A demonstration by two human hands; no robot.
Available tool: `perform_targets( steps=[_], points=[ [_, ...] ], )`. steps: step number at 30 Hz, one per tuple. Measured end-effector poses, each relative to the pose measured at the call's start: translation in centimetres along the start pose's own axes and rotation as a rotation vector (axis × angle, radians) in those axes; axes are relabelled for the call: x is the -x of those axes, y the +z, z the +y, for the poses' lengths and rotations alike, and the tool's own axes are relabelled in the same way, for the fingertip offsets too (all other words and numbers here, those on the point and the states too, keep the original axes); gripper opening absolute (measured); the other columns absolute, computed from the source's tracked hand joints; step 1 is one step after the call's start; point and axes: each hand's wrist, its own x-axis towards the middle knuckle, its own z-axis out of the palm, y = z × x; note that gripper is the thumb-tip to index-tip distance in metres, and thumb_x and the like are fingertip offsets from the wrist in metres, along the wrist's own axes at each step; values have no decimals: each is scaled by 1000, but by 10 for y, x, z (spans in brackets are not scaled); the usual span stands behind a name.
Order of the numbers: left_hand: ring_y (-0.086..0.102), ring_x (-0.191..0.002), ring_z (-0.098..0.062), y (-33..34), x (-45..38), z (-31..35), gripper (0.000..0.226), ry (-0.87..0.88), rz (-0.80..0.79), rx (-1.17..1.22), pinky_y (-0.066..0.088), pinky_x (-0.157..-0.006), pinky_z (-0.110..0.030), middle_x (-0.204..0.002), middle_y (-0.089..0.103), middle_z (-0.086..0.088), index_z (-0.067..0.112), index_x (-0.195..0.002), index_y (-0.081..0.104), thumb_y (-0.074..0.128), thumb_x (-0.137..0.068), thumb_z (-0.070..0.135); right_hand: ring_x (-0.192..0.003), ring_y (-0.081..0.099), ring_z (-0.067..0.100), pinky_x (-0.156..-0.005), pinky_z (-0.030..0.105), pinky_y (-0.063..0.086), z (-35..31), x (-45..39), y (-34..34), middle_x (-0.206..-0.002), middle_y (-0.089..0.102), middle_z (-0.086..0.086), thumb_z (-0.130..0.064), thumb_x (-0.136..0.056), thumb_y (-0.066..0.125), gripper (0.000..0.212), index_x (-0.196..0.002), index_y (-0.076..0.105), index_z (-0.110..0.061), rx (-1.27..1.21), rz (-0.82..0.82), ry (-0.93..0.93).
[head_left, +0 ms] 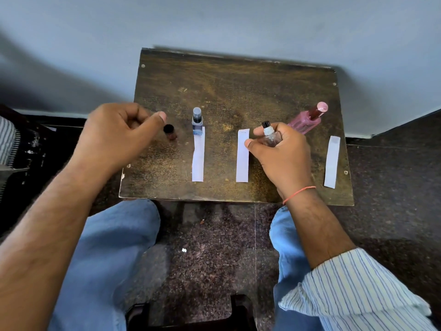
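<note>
The right hand grips a small clear spray bottle between thumb and curled fingers, just above the bench and beside the middle paper strip. The bottle is tilted and has a black nozzle on top. The left hand is clenched with the thumb extended and nothing visible in it, near a small dark jar.

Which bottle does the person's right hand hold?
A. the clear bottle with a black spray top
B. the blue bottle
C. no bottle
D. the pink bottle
A: the right hand grips the clear spray bottle, while the pink bottle and the blue bottle stand untouched on the wooden table.
</note>
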Motion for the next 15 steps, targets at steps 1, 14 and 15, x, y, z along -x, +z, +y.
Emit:
perform_targets(
  steps=[1,14,15],
  points=[
    [44,-45,-6,0,-2,-4,34,5,25,-18,39,-60,-26,-55,50,6,20,-78,68,78,-94,49,-81,74,13,-81,41,63,-1,0,1,-85,79,-10,-36,-78,87,25,-99,78,-26,12,5,-5],
    [69,-96,-13,20,1,-8,36,128,-138,-305,54,-83,-30,-96,73,15,45,-128,73,80,-93,45,-89,75,14,-85,37,62,-5,-2,5,-97,81,-8,-35,-82,87,34,-112,78,-23,134,58,-49],
    [70,-95,-12,21,2,-8,32,117,-133,-304,56,-83,-31,-94,74,16,45,-125,75,79,-93,44,-89,74,14,-85,36,61,-5,-1,5,-97,80,-9,-35,-82,87,33,-112,79,-23,135,56,-54]
  ],
)
